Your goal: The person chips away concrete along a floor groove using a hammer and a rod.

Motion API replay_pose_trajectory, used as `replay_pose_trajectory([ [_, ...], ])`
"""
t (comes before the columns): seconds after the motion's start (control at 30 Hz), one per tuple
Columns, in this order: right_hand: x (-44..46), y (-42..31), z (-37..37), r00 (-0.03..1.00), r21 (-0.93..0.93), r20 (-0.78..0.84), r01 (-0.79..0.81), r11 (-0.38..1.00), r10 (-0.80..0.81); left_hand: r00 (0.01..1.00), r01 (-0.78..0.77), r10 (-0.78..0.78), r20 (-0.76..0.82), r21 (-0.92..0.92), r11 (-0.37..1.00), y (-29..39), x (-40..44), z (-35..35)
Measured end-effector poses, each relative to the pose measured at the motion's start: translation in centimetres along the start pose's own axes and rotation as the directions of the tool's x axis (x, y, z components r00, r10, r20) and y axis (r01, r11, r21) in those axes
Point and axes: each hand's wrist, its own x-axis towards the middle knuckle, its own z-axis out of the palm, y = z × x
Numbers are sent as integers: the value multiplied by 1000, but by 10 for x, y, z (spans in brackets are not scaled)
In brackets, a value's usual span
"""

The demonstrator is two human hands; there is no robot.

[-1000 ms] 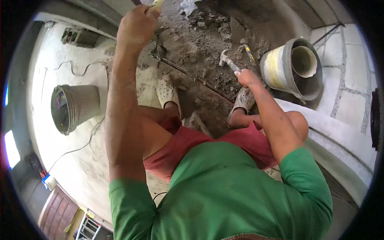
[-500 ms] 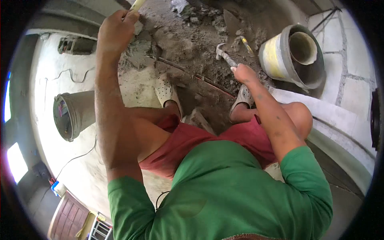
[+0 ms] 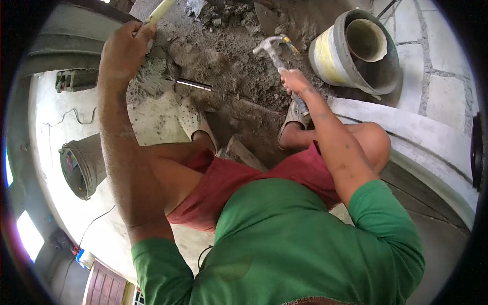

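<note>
My left hand (image 3: 124, 53), raised at the upper left, is closed around a pale yellowish stick or handle (image 3: 161, 10); its far end runs out of view. Lower and to the right, my right hand (image 3: 295, 82) grips a claw hammer (image 3: 274, 55) by its wrapped handle. The hammer head hangs over grey rubble and sand (image 3: 223, 61). Just beyond the head lies a yellow and dark tool (image 3: 291, 46), partly hidden. A thin metal rod (image 3: 194, 84) lies on the dirt between my hands, ahead of my light clogs (image 3: 194, 118).
A large bucket (image 3: 325, 56) with a smaller pail (image 3: 367, 40) inside stands at the right by a block wall (image 3: 442, 61). Another bucket (image 3: 96, 157) with small items sits at the left. A flat blade (image 3: 265, 19) stands in the dirt ahead. A broken slab (image 3: 244, 152) lies between my feet.
My view has shifted, so the scene sits differently in it. The hammer has swung more upright, and its handle end now shows below my right hand. My left hand keeps its stick.
</note>
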Motion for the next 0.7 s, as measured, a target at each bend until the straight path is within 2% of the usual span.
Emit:
replay_pose_trajectory([
  [0.03,-3,-8,4,1000,-1,8,-1,1000,1,999,27,-27,43,10,1000,4,0,-1],
  [0.1,-13,-23,15,982,-34,-138,129,991,-132,999,9,-10,44,9,1000,6,1,3],
  [0.17,0,-11,26,988,-76,-108,103,992,-111,999,-18,18,42,3,1000,10,4,8],
  [0.2,5,-4,28,987,-345,-15,148,927,-163,998,0,-2,67,28,1000,11,5,11],
  [0.23,12,3,32,978,-581,88,206,788,-191,996,17,-22,88,56,998,11,7,13],
  [0.27,16,9,38,995,-530,66,101,842,-77,996,10,-15,87,64,998,11,10,16],
  [0.37,10,16,33,991,-499,101,129,857,-90,992,-5,-8,129,98,995,3,17,42],
  [0.43,-11,1,24,987,-458,154,114,882,-48,928,49,-118,353,200,979,-11,34,78],
  [0.5,-17,1,23,977,-422,215,95,902,-3,870,-224,12,493,372,901,-36,45,125],
  [0.57,-6,15,27,973,-219,225,-11,976,62,865,-207,-13,502,380,902,-60,49,181],
  [0.6,-7,15,24,973,-210,225,-12,978,60,861,-186,-38,507,384,904,-67,53,195],
  [0.63,-10,12,20,980,-101,198,19,995,1,860,-193,-34,510,387,902,-62,54,202],
  [0.67,-13,11,16,985,6,166,49,999,-49,866,-139,-59,497,353,925,-54,49,211],
  [0.7,-14,9,13,985,10,166,39,999,-40,870,-86,-83,487,315,945,-46,46,221],
])
